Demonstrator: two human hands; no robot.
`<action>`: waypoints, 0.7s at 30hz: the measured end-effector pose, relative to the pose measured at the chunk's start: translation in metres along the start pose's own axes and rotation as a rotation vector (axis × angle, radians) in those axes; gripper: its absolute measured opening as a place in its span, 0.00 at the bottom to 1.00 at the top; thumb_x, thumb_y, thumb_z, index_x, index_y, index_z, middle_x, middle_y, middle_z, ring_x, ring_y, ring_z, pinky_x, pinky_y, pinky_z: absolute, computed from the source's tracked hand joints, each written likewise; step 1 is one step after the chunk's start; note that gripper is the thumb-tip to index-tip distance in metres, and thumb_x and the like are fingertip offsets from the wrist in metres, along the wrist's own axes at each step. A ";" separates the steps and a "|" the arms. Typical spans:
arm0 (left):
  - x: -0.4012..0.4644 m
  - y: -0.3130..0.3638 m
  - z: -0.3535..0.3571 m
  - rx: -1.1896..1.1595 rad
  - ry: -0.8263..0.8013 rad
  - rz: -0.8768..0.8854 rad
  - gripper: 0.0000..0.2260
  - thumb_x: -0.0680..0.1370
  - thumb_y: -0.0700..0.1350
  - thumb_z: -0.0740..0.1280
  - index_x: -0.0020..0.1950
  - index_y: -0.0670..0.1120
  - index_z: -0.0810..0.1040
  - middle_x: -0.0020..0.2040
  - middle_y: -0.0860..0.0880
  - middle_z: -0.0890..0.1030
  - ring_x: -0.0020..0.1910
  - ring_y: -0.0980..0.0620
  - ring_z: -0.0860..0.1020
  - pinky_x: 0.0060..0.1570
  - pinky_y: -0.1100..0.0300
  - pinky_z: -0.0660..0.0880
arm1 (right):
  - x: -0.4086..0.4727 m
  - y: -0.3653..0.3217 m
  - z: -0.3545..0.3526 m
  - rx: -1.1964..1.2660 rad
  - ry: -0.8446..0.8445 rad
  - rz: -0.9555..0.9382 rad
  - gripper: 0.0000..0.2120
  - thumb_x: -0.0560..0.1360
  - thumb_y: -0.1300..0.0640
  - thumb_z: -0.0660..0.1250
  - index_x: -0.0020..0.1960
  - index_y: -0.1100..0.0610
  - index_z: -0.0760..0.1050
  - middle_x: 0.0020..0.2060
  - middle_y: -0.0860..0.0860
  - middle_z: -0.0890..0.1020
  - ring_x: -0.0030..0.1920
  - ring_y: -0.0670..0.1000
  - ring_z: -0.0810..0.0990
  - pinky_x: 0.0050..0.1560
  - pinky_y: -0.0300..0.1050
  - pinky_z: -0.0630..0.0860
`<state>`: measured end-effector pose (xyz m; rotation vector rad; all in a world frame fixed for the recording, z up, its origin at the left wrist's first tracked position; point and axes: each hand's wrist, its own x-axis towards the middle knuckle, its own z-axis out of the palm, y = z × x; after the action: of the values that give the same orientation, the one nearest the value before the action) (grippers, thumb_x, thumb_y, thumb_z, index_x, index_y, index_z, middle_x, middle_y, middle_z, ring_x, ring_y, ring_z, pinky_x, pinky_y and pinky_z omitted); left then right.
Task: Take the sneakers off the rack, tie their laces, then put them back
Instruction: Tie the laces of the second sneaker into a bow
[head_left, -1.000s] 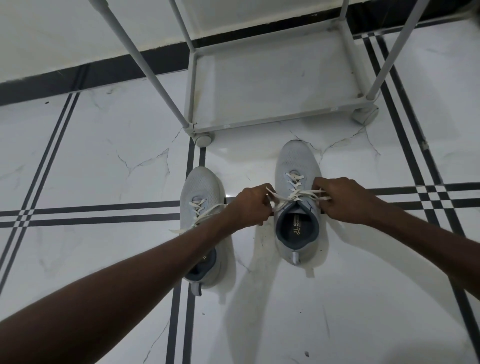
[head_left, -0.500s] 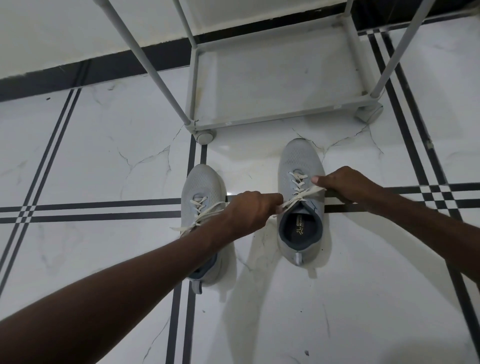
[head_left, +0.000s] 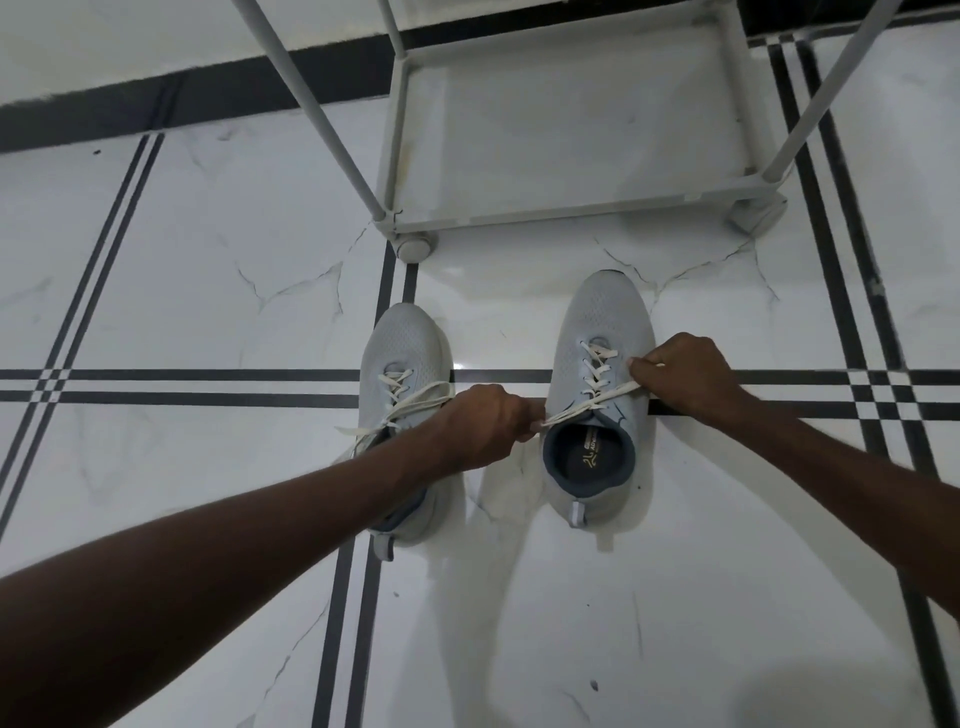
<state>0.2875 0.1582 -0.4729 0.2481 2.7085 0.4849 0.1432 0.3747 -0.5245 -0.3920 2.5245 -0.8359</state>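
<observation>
Two light grey sneakers with cream laces stand side by side on the floor, toes toward the rack. The right sneaker (head_left: 602, 332) has its dark blue opening facing me. My left hand (head_left: 485, 426) pinches one lace end at the sneaker's left side. My right hand (head_left: 685, 379) pinches the other end at its right side, so the lace (head_left: 592, 402) runs taut across the tongue. The left sneaker (head_left: 408, 343) lies partly under my left forearm, its laces loose and spilling to the left.
A pale grey rack (head_left: 571, 208) on small castor feet stands just beyond the sneakers, its bottom shelf bare and its slanted posts rising toward me. The floor (head_left: 208, 260) is glossy white marble tile with black stripes. A black skirting band runs along the wall behind.
The crossed laces over the right sneaker have been drawn out tight. My left hand has moved down to the left and my right hand up to the right, apart from each other.
</observation>
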 end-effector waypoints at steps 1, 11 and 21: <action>0.002 0.000 0.001 -0.009 -0.002 -0.009 0.12 0.76 0.36 0.62 0.39 0.53 0.66 0.26 0.55 0.66 0.30 0.49 0.68 0.35 0.59 0.61 | 0.001 0.001 0.001 0.005 0.011 0.001 0.15 0.74 0.53 0.69 0.36 0.63 0.85 0.27 0.58 0.81 0.30 0.52 0.77 0.33 0.43 0.71; 0.014 0.003 -0.011 -0.316 0.006 -0.196 0.15 0.83 0.51 0.56 0.56 0.42 0.76 0.52 0.44 0.82 0.51 0.45 0.78 0.50 0.54 0.71 | -0.034 -0.015 -0.008 -0.181 0.083 -0.137 0.22 0.78 0.39 0.57 0.48 0.57 0.74 0.42 0.55 0.81 0.43 0.57 0.80 0.40 0.47 0.71; 0.020 0.042 0.006 -0.978 -0.021 -0.517 0.26 0.77 0.55 0.68 0.71 0.48 0.66 0.60 0.47 0.80 0.55 0.48 0.81 0.45 0.54 0.82 | -0.055 -0.028 0.022 0.226 -0.137 0.137 0.38 0.74 0.42 0.68 0.77 0.53 0.56 0.73 0.57 0.68 0.70 0.58 0.70 0.68 0.55 0.70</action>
<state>0.2760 0.2037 -0.4698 -0.6717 2.0635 1.4861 0.2047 0.3642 -0.5050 -0.1932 2.2727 -0.9920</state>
